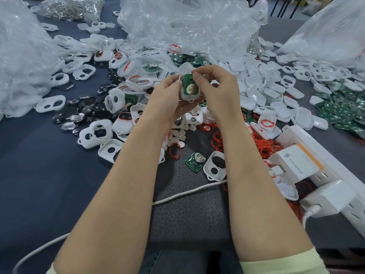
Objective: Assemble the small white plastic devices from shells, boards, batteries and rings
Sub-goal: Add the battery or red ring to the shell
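Most of the work is left, I judge: many empty shells [94, 133] and dark round discs [83, 109], probably batteries, lie loose toward the left edge of the table [39, 165]. One device is in progress above the table's middle. The left hand [167, 99] cradles its white shell [181, 93], fingers curled under it and thumb on the left rim. A green board [189, 87] already sits inside. The right hand [217, 89] pinches the shell's top, fingertips pressing the board. A heap of spare boards [339, 109] waits near the right edge.
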Demonstrator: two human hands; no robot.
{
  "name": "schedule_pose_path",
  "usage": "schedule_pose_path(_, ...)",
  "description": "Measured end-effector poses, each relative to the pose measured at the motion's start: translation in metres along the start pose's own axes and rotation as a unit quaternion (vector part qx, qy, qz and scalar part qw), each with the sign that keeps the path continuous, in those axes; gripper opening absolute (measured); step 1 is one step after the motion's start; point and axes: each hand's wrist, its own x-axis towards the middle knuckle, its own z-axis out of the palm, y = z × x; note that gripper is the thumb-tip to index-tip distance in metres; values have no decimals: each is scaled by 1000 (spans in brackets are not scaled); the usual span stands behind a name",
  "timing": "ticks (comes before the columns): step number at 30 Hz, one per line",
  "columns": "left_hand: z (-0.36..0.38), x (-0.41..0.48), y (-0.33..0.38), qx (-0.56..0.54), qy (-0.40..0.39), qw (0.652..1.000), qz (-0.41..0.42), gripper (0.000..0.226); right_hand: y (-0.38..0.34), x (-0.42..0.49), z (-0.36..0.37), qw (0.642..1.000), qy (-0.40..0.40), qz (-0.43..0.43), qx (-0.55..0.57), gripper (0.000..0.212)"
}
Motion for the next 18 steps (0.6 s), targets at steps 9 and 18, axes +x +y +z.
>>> schedule_pose_path(9,1,1,-1,-2,2,1000,-7,16,1,1,-1,1000,-5,24,19,6)
schedule_pose_path(18,2,1,1,2,7,1000,-23,19,0,4,-10,998,-2,16,62,9)
